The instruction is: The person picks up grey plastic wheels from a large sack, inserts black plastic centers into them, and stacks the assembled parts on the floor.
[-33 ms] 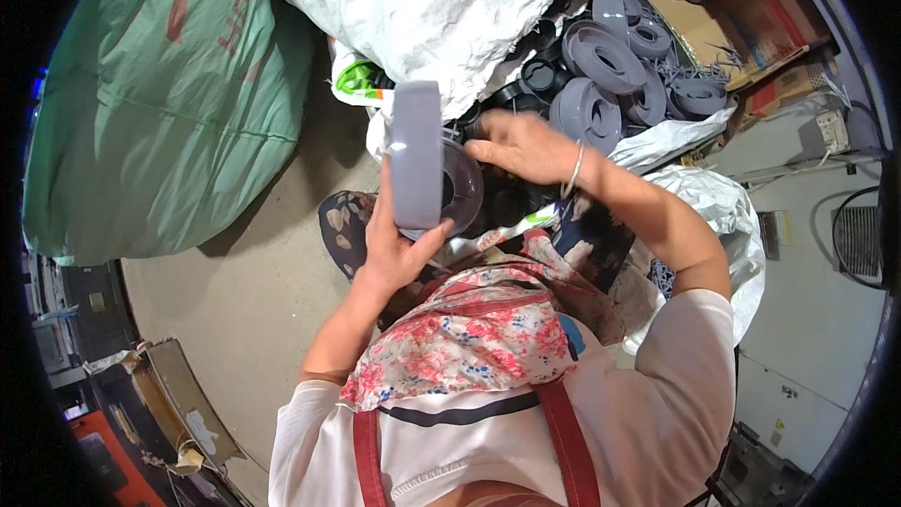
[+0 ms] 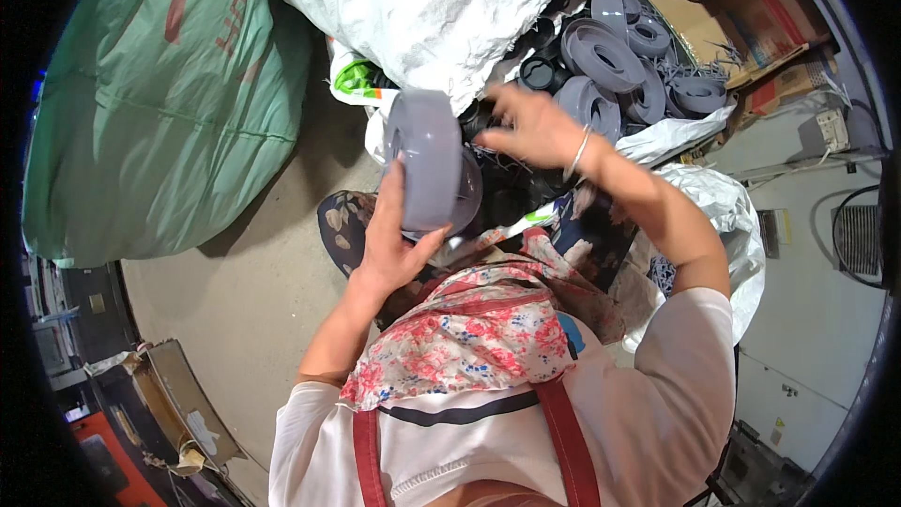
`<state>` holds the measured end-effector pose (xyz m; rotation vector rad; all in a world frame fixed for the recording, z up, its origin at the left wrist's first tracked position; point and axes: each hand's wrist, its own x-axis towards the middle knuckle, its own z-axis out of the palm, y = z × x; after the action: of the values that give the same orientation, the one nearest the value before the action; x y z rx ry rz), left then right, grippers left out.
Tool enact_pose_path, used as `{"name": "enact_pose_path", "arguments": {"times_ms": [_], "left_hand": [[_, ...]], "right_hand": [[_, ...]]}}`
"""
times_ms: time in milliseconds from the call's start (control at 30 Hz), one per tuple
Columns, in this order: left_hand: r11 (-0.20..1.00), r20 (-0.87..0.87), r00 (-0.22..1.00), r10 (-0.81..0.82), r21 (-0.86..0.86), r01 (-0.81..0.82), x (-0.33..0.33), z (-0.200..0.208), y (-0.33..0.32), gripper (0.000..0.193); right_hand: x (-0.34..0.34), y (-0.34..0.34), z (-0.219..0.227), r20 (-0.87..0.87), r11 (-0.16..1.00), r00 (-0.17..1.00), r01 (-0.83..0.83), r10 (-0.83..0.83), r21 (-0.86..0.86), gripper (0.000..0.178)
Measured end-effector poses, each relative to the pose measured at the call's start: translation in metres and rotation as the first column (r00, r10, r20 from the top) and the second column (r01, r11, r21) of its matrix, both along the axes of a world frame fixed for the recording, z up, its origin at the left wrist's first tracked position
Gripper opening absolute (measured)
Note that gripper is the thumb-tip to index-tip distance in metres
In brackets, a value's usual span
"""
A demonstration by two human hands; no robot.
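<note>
My left hand [image 2: 383,249] grips a smooth grey plastic ring [image 2: 427,164] by its lower edge. The ring is tilted, its broad outer band facing me. Another rounded grey edge [image 2: 472,195] shows behind its right side; I cannot tell if it is a second piece. My right hand [image 2: 542,130], slightly blurred, hovers right of the ring and apart from it. Its fingers are spread, with nothing visible in them. Beneath and beyond that hand lie black plastic ring-shaped parts [image 2: 537,73], partly hidden by it.
Several more grey rings [image 2: 603,56] are heaped at the far right, before a cardboard box [image 2: 774,23]. A white woven sack [image 2: 404,14] lies ahead, a bulky green sack [image 2: 178,131] at the left. White sheeting [image 2: 741,225] hangs by my right arm, near a pale cabinet [image 2: 807,319].
The ring in my left hand has turned and tilted, its upper end shifting right. My right hand's fingers have spread and lifted slightly away from it.
</note>
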<state>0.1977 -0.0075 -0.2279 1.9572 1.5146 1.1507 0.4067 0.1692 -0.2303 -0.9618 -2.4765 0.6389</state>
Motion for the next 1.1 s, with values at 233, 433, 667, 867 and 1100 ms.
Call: {"name": "enact_pose_path", "arguments": {"times_ms": [233, 433, 667, 867, 1100], "left_hand": [[0.990, 0.063, 0.994, -0.092, -0.105, 0.098, -0.007, 0.001, 0.017, 0.039], [0.955, 0.945, 0.269, 0.185, -0.237, 0.178, 0.008, 0.019, 0.085, 0.049], [0.936, 0.916, 0.233, 0.326, -0.348, 0.060, -0.009, 0.043, 0.127, 0.033], [0.955, 0.917, 0.288, 0.276, -0.296, 0.027, -0.012, 0.039, 0.112, 0.030], [0.977, 0.896, 0.393, 0.204, -0.214, -0.018, -0.018, 0.028, 0.102, 0.045]], "right_hand": [[0.096, 0.127, -0.039, 0.457, 0.810, 0.692, 0.575, -0.559, 0.119, 0.053], [0.011, 0.053, 0.037, -0.125, 0.891, 0.950, -0.215, 0.285, 0.399, 0.051], [-0.006, 0.125, -0.015, -0.095, 0.951, 0.962, 0.267, -0.255, 0.154, 0.034], [0.011, 0.149, -0.150, 0.698, 0.896, 0.564, 0.319, -0.441, 0.308, 0.036], [-0.006, 0.137, -0.090, 0.529, 0.929, 0.766, 0.337, -0.366, 0.154, 0.065]]}}
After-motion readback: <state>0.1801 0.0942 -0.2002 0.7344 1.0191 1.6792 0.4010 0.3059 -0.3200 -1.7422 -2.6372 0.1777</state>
